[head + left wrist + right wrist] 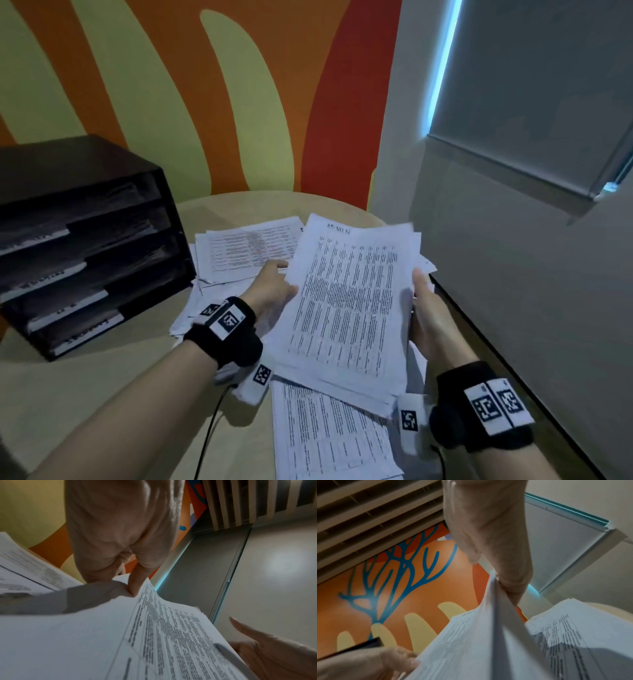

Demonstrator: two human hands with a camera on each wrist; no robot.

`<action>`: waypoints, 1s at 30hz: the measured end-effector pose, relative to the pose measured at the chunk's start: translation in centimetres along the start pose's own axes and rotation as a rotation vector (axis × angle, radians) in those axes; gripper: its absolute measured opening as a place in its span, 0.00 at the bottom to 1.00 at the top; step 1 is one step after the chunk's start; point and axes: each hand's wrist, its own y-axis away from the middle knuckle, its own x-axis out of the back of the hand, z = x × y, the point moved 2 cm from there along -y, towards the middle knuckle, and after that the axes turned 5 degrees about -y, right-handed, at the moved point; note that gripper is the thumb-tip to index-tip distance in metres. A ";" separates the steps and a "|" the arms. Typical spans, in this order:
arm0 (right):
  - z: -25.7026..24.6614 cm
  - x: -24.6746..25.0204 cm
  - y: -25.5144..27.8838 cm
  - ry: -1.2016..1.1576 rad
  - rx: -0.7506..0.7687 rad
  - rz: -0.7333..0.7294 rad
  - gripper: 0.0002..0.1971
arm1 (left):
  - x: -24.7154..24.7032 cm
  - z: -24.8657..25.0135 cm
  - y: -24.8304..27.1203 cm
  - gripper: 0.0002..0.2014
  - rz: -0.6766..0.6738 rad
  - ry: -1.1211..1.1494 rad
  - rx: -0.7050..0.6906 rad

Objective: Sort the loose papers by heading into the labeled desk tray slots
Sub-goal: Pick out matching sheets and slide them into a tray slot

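- Sheaf of printed sheets (349, 308) raised off round table (102, 394), tilted toward the head camera, probably so the top heading can be read; heading too blurred to make out.
- Left hand (274, 287) pinching sheaf's left edge, thumb on printed face.
- Right hand (428, 315) clamped on right edge, fingers curled behind.
- Sheaf spans between both grips, over loose papers (246, 250) spread on table.
- Black four-slot desk tray (78, 240) well apart, left of hands; slot labels unreadable.
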 end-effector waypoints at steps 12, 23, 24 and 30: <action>-6.4 -8.3 4.3 0.307 0.644 -0.105 0.12 | 7.4 5.0 4.2 0.17 0.183 0.283 -0.478; -6.4 -13.6 4.2 0.318 0.586 -0.281 0.25 | 13.3 0.9 3.5 0.20 0.196 0.340 -0.381; -6.7 -13.9 4.3 0.353 0.618 -0.257 0.29 | 13.3 0.2 3.3 0.18 0.229 0.311 -0.359; -10.3 -15.4 6.2 0.726 1.134 -0.020 0.43 | 13.8 2.8 4.7 0.15 0.342 -0.113 -0.733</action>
